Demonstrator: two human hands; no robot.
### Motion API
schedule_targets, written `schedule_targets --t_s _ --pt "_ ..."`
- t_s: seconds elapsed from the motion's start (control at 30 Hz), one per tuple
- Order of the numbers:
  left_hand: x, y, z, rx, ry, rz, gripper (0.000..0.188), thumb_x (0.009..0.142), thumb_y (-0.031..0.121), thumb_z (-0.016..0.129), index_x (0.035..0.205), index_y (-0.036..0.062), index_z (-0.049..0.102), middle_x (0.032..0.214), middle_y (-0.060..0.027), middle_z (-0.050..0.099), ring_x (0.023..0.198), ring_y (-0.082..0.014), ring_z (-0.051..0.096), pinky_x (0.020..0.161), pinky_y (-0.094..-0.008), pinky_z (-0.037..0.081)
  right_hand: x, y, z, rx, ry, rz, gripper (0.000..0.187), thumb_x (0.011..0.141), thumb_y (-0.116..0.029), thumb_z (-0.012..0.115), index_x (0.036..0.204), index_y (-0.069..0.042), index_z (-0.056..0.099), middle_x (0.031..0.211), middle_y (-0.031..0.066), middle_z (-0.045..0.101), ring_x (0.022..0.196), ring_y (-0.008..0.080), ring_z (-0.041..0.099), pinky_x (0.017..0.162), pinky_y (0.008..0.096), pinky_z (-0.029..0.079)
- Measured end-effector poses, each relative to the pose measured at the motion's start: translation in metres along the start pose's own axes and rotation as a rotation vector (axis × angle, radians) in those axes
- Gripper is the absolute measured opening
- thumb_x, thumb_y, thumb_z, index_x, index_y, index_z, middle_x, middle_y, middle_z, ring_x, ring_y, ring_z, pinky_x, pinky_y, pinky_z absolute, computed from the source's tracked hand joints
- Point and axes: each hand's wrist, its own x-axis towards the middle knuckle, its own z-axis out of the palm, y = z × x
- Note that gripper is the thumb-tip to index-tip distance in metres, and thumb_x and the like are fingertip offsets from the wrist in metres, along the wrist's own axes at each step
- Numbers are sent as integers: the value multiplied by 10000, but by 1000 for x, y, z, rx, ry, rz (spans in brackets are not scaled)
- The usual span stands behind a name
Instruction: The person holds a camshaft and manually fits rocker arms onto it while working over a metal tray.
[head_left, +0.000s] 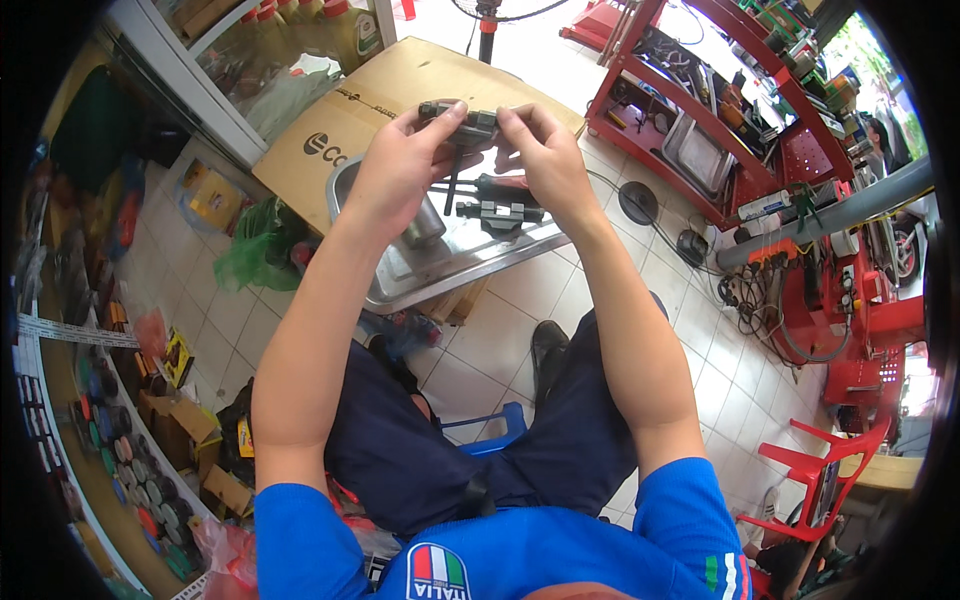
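Up over the tray, both my hands hold a dark, blocky metal part (477, 127) with paler faces; its exact kind I cannot tell. My left hand (410, 160) grips its left end, thumb on top. At the right end, my right hand (541, 150) pinches it between thumb and fingers. Below lies a shiny metal tray (420, 292). In it are a silver metal cylinder (424, 226), a screwdriver with a dark red handle (503, 186) and a second dark part with silver faces (503, 214). My fingers partly cover the held part.
The tray rests against a large cardboard box (400, 75). A red tool cart (690, 110) stands at the far right, with cables (745, 290) on the tiled floor nearby. Green plastic bags (262, 250) lie at the left. A blue stool (490, 430) shows between my legs.
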Motion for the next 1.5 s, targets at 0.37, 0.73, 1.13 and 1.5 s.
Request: schedule_targets --t_s 0.37,0.73,1.13,1.5 --pt "-1 -2 4 19 12 27 298 1035 230 612 1203 -16 602 1113 -114 700 984 -213 709 902 -341 587 2 1 -3 -22 19 102 434 1012 -395 630 964 36 617 806 53 632 633 98 592 560 265 567" --pt "-1 -2 5 34 1 11 296 1036 228 610 1211 -10 598 1127 -115 697 1004 -202 702 923 -348 586 4 -2 -11 -39 9 98 562 1039 -483 545 887 44 670 778 89 675 638 126 639 572 271 565" --pt "-2 2 4 58 -9 54 293 1019 221 641 1191 -15 622 1109 -110 699 976 -189 710 902 -320 584 11 -11 -18 38 -116 263 463 990 -413 669 1026 49 673 934 85 677 773 140 655 642 284 577" --pt "-2 3 3 26 -12 46 287 1031 231 621 1194 -5 608 1117 -98 690 1013 -205 699 930 -337 578 3 -10 -19 -5 -27 180 467 1000 -426 648 1053 37 673 928 106 688 842 136 672 615 286 579"
